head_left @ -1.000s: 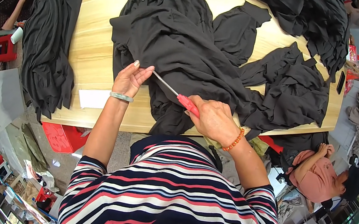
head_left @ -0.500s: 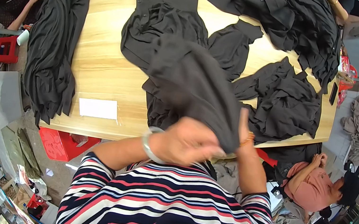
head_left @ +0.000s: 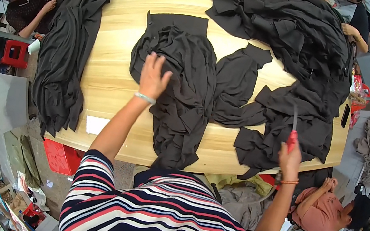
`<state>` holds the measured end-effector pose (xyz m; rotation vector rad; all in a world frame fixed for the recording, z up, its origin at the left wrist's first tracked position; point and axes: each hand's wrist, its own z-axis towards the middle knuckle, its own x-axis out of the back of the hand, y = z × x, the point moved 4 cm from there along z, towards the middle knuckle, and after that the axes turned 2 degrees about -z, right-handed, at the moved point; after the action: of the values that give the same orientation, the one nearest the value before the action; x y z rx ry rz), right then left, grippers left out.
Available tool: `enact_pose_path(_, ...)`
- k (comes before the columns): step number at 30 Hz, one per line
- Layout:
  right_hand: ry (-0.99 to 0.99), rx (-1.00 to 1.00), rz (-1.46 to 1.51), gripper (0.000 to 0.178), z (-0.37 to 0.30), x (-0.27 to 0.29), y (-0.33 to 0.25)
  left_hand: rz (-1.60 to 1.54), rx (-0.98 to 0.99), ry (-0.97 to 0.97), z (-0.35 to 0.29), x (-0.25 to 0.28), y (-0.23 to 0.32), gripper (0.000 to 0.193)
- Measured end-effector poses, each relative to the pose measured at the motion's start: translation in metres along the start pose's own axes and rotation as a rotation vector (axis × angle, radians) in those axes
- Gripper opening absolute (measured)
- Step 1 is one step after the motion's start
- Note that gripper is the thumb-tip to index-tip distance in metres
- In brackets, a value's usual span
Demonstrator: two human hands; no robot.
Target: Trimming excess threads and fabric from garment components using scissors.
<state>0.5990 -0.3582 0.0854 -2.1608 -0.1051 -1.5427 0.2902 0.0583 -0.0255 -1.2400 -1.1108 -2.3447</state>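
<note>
A dark button-front garment (head_left: 184,90) lies crumpled on the wooden table in front of me, its flat collar-like band at the far end. Fingers spread, my left hand (head_left: 153,77) rests on or just over its left side. To the right, my right hand (head_left: 290,160) is closed round a red-handled tool (head_left: 293,137) with a slim grey tip, whose exact kind I cannot make out. That tip points away from me, over a dark crumpled garment (head_left: 309,110). Between the two lies a narrow dark garment piece (head_left: 238,83), perhaps a sleeve.
Long dark garments (head_left: 67,50) drape along the table's left side. Another dark heap (head_left: 285,24) covers the far right. A white paper (head_left: 95,125) and a black phone (head_left: 345,115) lie near the edges. Co-workers sit left and right; a red stool (head_left: 59,156) stands below the table.
The dark cloth I was handling near me now lies down on the table. My left hand has moved forward and left, spread out; my right has moved right and now shows the red-handled tool.
</note>
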Motion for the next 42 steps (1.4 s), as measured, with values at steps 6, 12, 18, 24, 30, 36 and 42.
enact_pose_path(6, -0.315, 0.408, -0.047, 0.052, -0.042, -0.052, -0.166, 0.245, 0.046, -0.185, 0.026, -0.023, -0.052, 0.071)
enact_pose_path(12, -0.474, 0.721, -0.032, 0.056, -0.042, -0.092, -0.272, 0.217, -0.03, -0.298, 0.042, -0.026, -0.071, 0.068)
enact_pose_path(18, -0.479, 0.788, -0.042, 0.044, -0.01, -0.138, -0.353, 0.114, -0.032, -0.29, 0.042, -0.032, -0.077, 0.069)
enact_pose_path(24, -0.386, 0.899, 0.015, 0.026, 0.012, -0.178, -0.41, 0.067, -0.082, -0.256, 0.042, -0.039, -0.079, 0.072)
enact_pose_path(30, -0.517, 0.848, -0.135, 0.036, -0.003, -0.15, -0.351, 0.081, -0.047, -0.28, 0.044, -0.026, -0.076, 0.063)
enact_pose_path(36, -0.461, 0.63, 0.002, 0.044, -0.016, -0.124, -0.283, 0.086, 0.06, -0.037, 0.078, -0.016, -0.043, 0.028)
enact_pose_path(42, -0.434, 0.602, 0.016, 0.041, -0.015, -0.116, -0.29, -0.212, 0.425, -0.103, 0.101, -0.059, -0.075, 0.022)
